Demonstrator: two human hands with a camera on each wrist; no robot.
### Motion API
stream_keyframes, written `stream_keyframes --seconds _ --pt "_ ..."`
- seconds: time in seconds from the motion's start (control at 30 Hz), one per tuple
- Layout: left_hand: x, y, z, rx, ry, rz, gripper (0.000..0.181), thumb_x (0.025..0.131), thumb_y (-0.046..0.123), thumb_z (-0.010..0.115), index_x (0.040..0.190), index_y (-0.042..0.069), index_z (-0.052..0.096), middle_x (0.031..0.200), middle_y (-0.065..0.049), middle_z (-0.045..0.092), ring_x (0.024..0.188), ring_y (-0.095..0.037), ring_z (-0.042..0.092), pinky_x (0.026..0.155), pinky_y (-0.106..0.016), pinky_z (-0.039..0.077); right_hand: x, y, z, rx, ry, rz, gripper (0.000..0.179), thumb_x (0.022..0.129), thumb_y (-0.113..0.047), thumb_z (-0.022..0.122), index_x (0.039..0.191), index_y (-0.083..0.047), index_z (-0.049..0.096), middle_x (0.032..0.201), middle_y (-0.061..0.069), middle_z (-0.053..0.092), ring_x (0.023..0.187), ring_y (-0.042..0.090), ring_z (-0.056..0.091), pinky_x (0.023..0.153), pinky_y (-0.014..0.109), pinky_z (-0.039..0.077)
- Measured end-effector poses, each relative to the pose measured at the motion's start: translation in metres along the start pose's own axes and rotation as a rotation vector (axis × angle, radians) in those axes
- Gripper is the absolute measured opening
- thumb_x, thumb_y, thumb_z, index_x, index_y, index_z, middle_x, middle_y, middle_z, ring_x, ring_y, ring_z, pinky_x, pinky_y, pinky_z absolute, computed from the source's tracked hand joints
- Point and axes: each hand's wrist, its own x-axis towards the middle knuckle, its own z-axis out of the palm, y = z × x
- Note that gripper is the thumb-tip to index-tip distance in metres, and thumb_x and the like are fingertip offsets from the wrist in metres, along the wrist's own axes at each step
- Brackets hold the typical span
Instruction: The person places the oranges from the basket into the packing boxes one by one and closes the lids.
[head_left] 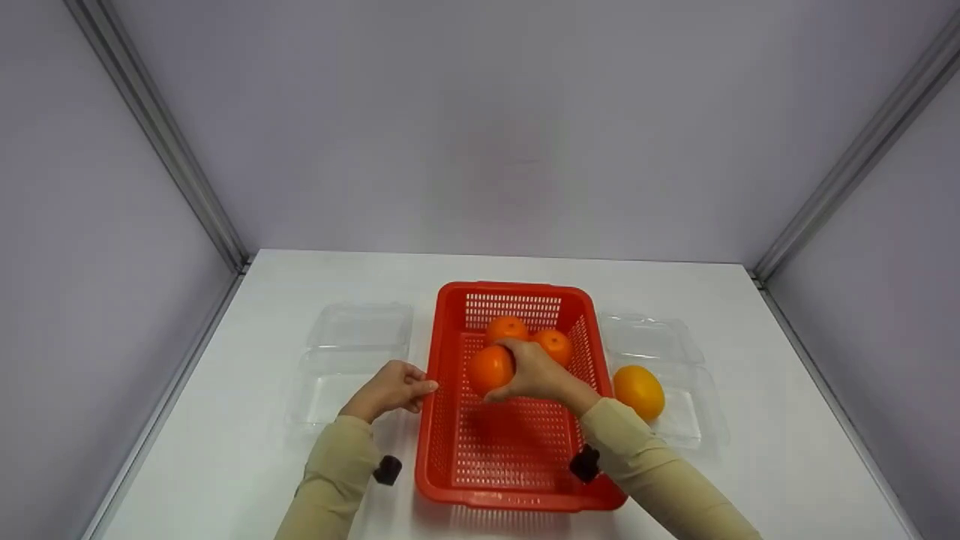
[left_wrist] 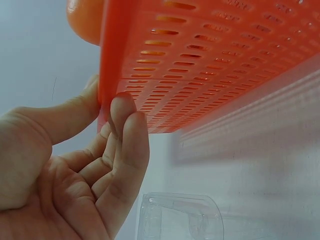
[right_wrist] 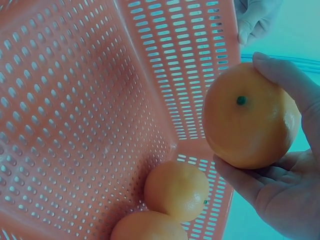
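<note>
My right hand (head_left: 534, 371) grips an orange (head_left: 490, 370) over the red plastic basket (head_left: 525, 499), thumb on one side and fingers on the other. In the right wrist view a small green stem mark shows on this orange (right_wrist: 252, 117). My left hand (head_left: 393, 388) pinches the basket's left rim, the thumb inside and the fingertips against the slotted outer wall (left_wrist: 165, 75). Two more oranges, one at the back (head_left: 507, 328) and one to its right (head_left: 553, 346), lie inside the basket, partly behind my right hand.
Left of the basket lies an open clear plastic clamshell box (head_left: 360, 330). A second clear box (head_left: 649, 337) lies open on the right, with a yellower orange (head_left: 638, 392) in it beside my right sleeve. Grey walls enclose the white table (head_left: 202, 450).
</note>
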Motion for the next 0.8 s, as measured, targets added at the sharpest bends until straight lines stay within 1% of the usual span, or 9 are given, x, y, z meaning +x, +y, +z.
stream_keyframes --seconds 0.17,0.33,0.6,0.8 --pt "-0.001 0.000 0.000 0.000 0.002 0.007 0.029 0.094 0.014 0.061 0.107 -0.012 0.060 0.078 -0.009 0.069 0.059 -0.007 0.058 0.064 -0.031 0.061 -0.001 0.001 -0.003 -0.007 -0.004 -0.014 0.082 0.068 -0.029 0.087 0.135 -0.003 0.049 0.126 0.016 0.060 0.109 0.030 0.060 0.093 0.050 0.054" --pt "0.000 0.000 0.001 0.005 0.010 0.010 0.028 0.094 0.015 0.062 0.105 -0.011 0.061 0.077 -0.009 0.069 0.058 -0.007 0.059 0.064 -0.030 0.061 -0.003 0.002 -0.005 -0.003 0.002 -0.019 0.083 0.067 -0.029 0.087 0.135 -0.002 0.048 0.126 0.017 0.059 0.109 0.031 0.060 0.092 0.051 0.053" --pt "-0.001 0.001 0.001 0.007 0.021 -0.009 0.027 0.094 0.015 0.062 0.103 -0.010 0.062 0.076 -0.009 0.069 0.057 -0.007 0.058 0.062 -0.029 0.060 -0.007 0.005 -0.007 0.018 -0.011 0.028 0.086 0.068 -0.031 0.087 0.139 -0.005 0.046 0.129 0.015 0.057 0.111 0.030 0.059 0.094 0.051 0.053" --pt "-0.001 -0.001 0.000 0.011 0.025 -0.008 0.026 0.093 0.015 0.062 0.102 -0.010 0.062 0.076 -0.010 0.070 0.057 -0.007 0.059 0.062 -0.029 0.060 -0.008 0.005 -0.011 0.013 -0.006 0.023 0.086 0.068 -0.030 0.087 0.139 -0.005 0.046 0.128 0.015 0.058 0.110 0.030 0.059 0.093 0.050 0.054"
